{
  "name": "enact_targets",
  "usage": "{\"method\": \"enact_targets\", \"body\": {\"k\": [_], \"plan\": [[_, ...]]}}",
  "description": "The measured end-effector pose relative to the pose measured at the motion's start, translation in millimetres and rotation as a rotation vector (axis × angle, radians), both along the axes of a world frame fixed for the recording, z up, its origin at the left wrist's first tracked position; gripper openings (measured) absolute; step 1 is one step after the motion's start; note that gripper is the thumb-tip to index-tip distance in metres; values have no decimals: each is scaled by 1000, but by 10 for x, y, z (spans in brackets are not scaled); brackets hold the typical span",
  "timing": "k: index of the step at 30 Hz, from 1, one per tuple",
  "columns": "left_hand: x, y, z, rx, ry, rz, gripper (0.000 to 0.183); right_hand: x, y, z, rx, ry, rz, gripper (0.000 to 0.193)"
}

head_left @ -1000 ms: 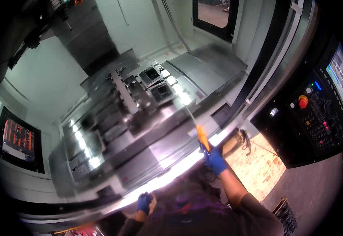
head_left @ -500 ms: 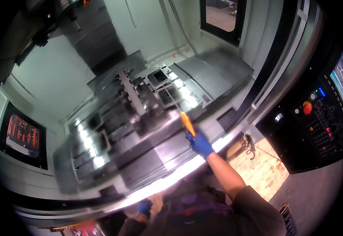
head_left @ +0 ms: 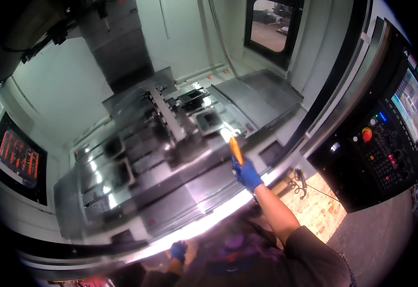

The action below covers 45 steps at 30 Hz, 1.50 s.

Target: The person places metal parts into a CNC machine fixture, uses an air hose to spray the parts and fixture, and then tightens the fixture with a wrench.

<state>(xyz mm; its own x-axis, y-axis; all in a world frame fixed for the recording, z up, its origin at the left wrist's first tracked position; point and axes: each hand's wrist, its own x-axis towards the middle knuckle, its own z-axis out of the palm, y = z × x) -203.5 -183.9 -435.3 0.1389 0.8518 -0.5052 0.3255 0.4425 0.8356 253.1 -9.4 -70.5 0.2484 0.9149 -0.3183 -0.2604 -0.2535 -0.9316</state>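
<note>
My right hand [head_left: 248, 175], in a blue glove, reaches over the machine's front edge, its fingers closed around an orange-handled tool [head_left: 236, 149]. The tool points up and away from me, toward the near right end of the machine bed; its tip is lost in bright glare. Just beyond it lies a squarish metal part [head_left: 208, 121] with a dark opening, and a similar part [head_left: 191, 95] sits farther back. My left hand [head_left: 178, 250], also blue-gloved, is low by the lit front edge. Its fingers are too small and blurred to make out.
A long metal bar fixture [head_left: 167, 115] stands up along the middle of the bed. More framed parts [head_left: 115, 177] lie on the left. At the right is a control panel [head_left: 386, 148] with a red knob. A cabled hook-shaped item [head_left: 299, 183] hangs below it.
My right hand and the orange-handled tool have shifted slightly right and toward the machine's near edge. My left hand has barely moved. The whole view has turned a little.
</note>
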Motion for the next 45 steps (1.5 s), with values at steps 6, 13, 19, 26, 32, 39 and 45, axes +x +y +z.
{"method": "enact_targets", "body": {"k": [6, 13, 19, 26, 32, 39, 45], "plan": [[124, 179, -121, 122, 273, -297, 14, 221, -477, 128, 83, -31, -112, 23], [530, 414, 908, 536, 1086, -1123, 15, 1071, -1178, -323, 696, -143, -701, 39], [1003, 864, 1212, 339, 922, -833, 12, 1921, -716, 299, 586, -694, -979, 41], [1921, 1278, 1053, 5, -296, 343, 14, 2523, -211, 328, -37, -1169, -878, 58], [2581, 968, 1412, -146, -104, 299, 6, 2830, -632, 55, -85, -1390, -636, 37], [2956, 1000, 1232, 37, -38, 32, 20, 2684, -1122, -1096, -232, -784, 212, 15], [3863, 2528, 3384, 317, -242, -65, 28, 1869, -206, -1175, 0, -307, 296, 26]]}}
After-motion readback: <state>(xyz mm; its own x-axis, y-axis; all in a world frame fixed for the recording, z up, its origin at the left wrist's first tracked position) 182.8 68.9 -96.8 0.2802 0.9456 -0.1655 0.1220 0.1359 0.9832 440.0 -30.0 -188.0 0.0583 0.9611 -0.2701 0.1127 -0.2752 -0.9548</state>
